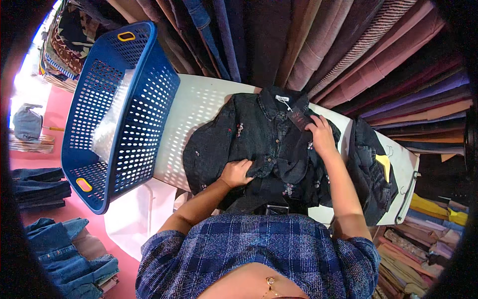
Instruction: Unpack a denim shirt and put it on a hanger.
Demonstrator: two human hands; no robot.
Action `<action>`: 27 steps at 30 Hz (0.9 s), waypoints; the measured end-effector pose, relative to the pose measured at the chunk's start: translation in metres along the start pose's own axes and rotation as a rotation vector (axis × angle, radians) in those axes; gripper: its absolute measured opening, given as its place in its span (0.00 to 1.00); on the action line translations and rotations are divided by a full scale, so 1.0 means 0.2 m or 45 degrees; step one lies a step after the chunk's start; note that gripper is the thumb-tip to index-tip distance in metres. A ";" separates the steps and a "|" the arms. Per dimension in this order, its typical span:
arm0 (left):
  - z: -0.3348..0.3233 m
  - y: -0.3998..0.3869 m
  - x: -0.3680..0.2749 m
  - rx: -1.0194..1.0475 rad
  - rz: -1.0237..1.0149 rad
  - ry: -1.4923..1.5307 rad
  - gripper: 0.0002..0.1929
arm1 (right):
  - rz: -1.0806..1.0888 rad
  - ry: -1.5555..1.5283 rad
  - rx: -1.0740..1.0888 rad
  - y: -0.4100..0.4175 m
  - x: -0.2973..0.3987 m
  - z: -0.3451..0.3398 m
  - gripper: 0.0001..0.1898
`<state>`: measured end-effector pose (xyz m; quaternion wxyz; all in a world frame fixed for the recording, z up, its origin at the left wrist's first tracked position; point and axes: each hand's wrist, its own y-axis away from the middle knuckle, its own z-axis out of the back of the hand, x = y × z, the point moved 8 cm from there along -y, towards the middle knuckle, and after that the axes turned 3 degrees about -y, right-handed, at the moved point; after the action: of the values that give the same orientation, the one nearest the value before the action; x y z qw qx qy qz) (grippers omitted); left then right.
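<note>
A black denim shirt with small embroidered flowers lies front up on the white table, its collar away from me. My left hand grips the shirt's front lower down, with the fingers curled into the cloth. At the upper right of the shirt, my right hand touches the dark hang tag, which hangs by a pale string near the collar. Whether the fingers also pinch the cloth there is hard to tell. A second dark denim garment lies to the right, with a yellow hanger on it.
A blue perforated plastic basket holding clear plastic wrapping stands at the table's left. Hanging clothes line the far edge. Folded jeans and denim garments are at left; folded clothes at lower right. A black hanger lies at the table's right end.
</note>
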<state>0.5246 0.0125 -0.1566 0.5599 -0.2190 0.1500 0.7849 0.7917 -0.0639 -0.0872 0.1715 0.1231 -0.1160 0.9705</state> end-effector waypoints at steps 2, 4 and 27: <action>0.00 0.01 0.01 -0.018 0.012 -0.020 0.29 | -0.051 -0.033 -0.169 0.13 0.12 0.14 0.14; 0.01 0.00 0.00 -0.043 -0.014 -0.027 0.27 | 0.057 -0.342 -0.196 0.26 0.26 0.18 0.16; 0.05 -0.06 -0.03 0.177 0.236 -0.147 0.32 | -0.392 -1.358 -0.012 0.14 0.00 -0.01 0.12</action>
<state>0.5355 0.0160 -0.1443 0.5065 -0.1193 0.1912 0.8323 0.7822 -0.0898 -0.0936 0.2295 0.6124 -0.1717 0.7368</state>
